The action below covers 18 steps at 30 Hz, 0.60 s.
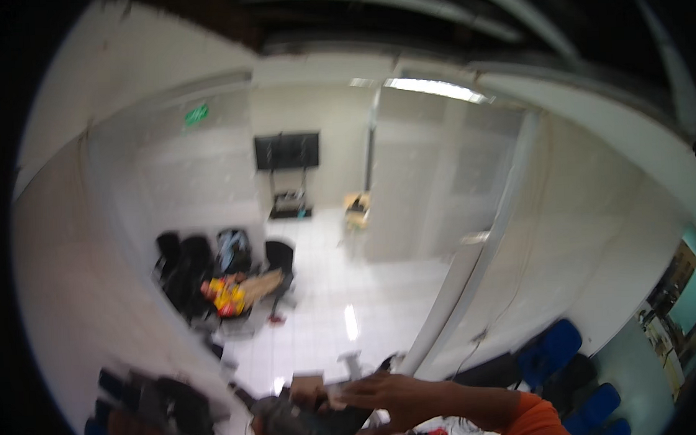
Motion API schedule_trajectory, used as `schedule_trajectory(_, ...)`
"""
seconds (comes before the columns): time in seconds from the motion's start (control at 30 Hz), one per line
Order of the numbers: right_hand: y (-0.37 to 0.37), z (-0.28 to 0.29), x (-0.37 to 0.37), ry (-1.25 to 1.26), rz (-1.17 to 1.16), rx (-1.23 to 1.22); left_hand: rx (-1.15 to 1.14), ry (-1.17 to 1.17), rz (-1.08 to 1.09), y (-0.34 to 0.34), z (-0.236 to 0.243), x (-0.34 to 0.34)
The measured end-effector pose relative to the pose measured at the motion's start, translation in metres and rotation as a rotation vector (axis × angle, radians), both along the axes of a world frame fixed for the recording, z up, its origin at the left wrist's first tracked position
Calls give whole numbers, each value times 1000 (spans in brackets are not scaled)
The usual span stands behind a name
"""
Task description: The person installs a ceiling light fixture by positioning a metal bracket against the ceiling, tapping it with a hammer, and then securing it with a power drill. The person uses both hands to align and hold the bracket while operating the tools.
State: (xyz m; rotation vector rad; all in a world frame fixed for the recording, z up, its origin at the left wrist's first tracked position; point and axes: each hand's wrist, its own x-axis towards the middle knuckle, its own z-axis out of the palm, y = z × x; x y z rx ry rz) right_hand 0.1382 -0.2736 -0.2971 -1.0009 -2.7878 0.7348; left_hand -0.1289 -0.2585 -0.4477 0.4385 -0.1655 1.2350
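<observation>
My right hand (381, 391) reaches in from the lower right, its forearm (469, 403) coming out of an orange sleeve (535, 419). The fingers point left, but blur hides whether they grip anything. A small pale patch shows at the fingertips, too smeared to name. Just left of and below the hand is a bulky black thing (305, 424), its kind unclear. A brown box-like shape (306, 384) sits beyond it. My left hand cannot be made out. Below the right hand lies something white with red and black bits (440, 430).
Grey wall panels flank a white tiled floor (327, 279). A person in a yellow and red top (228, 297) reclines across black chairs (279, 257). A screen on a stand (287, 150) stands at the far wall. Blue chairs (552, 350) line the lower right; dark chairs (186, 407) the lower left.
</observation>
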Motion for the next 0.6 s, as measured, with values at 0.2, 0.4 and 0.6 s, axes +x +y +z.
schedule_trajectory(0.2,-32,-56,-16,24,-251,402,-313,195,-123,-31,41,24)
schedule_trajectory(0.4,-46,-47,-5,1,-164,437,-167,297,-173,-35,72,39)
schedule_trajectory(0.6,-54,-69,9,113,-218,494,-95,451,-190,-42,66,42)
